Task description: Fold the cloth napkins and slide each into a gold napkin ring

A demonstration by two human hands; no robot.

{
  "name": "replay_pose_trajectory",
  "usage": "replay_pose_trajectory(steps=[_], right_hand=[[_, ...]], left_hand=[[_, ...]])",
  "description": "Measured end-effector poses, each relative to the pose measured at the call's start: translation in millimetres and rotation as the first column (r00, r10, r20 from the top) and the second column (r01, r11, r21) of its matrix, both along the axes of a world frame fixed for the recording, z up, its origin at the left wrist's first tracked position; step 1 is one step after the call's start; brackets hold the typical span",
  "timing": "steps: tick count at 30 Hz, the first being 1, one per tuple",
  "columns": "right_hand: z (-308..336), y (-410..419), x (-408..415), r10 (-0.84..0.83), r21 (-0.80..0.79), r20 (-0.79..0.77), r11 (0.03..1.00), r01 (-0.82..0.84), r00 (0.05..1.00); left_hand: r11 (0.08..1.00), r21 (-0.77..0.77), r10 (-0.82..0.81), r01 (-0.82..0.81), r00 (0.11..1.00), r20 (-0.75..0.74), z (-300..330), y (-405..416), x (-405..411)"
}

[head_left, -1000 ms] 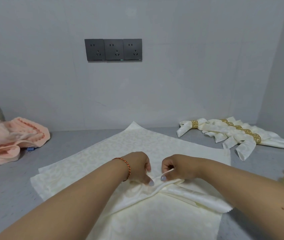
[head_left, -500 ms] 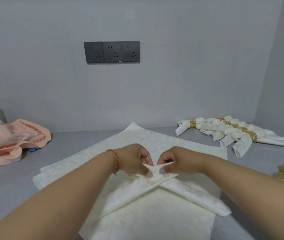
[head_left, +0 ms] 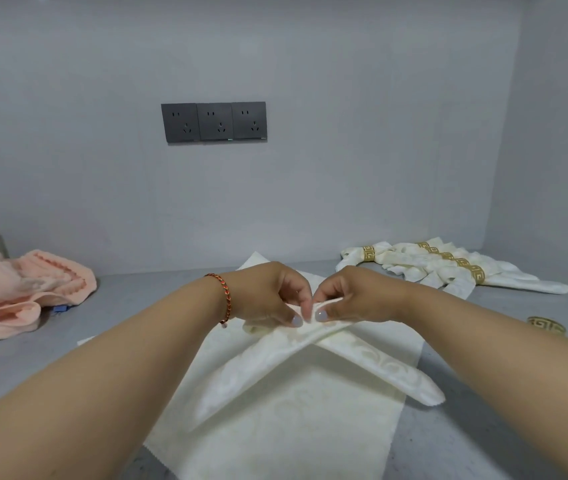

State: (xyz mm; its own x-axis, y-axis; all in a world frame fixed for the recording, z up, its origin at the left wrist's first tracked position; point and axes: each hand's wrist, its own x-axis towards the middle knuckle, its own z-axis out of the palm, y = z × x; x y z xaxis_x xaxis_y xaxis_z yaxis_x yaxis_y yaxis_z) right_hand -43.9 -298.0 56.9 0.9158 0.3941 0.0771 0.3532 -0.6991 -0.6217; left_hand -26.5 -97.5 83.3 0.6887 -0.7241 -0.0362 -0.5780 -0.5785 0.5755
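Note:
A cream patterned napkin (head_left: pixel 372 362), folded into a narrow band, is bent in the middle so its two tails cross and spread toward me. My left hand (head_left: pixel 268 296) and my right hand (head_left: pixel 355 296) meet at the bend, and both pinch it between thumb and fingers, lifted a little off the surface. Beneath it lies a flat stack of unfolded cream napkins (head_left: pixel 275 427). Several finished napkins in gold rings (head_left: pixel 449 265) lie at the back right. A loose gold ring (head_left: pixel 545 325) sits at the right edge, partly cut off by my right forearm.
Pink towels (head_left: pixel 16 292) are heaped at the left on the grey counter (head_left: pixel 120 313), with a small blue thing under them. A grey wall with three dark sockets (head_left: pixel 214 121) closes the back, and a side wall stands at the right.
Both hands have lifted the bent middle of the folded napkin up and away from me, and its two tails now hang crossed below the pinch.

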Motion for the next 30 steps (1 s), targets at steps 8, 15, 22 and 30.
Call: replay_pose_trajectory(steps=[8, 15, 22, 30], right_hand=[[7.1, -59.3, -28.1, -0.232, 0.115, -0.007, 0.966, 0.232, 0.973], [0.7, -149.7, -49.3, -0.493, -0.342, 0.036, 0.811, 0.474, 0.869], [-16.3, -180.2, -58.7, -0.66, -0.697, 0.244, 0.39, 0.602, 0.711], [-36.4, -178.7, -49.0, -0.718, -0.736, 0.208, 0.332, 0.589, 0.664]], left_hand=[[0.999, -0.046, 0.008, -0.006, 0.999, 0.045, -7.1, -32.9, -6.9], [0.995, -0.087, 0.044, -0.046, 0.999, -0.032, -25.0, -52.0, -9.6], [0.997, -0.067, 0.027, -0.028, 1.0, -0.013, -41.5, -64.3, -13.7], [0.994, -0.094, 0.056, -0.052, 0.998, 0.037, -44.5, -55.3, -11.8]])
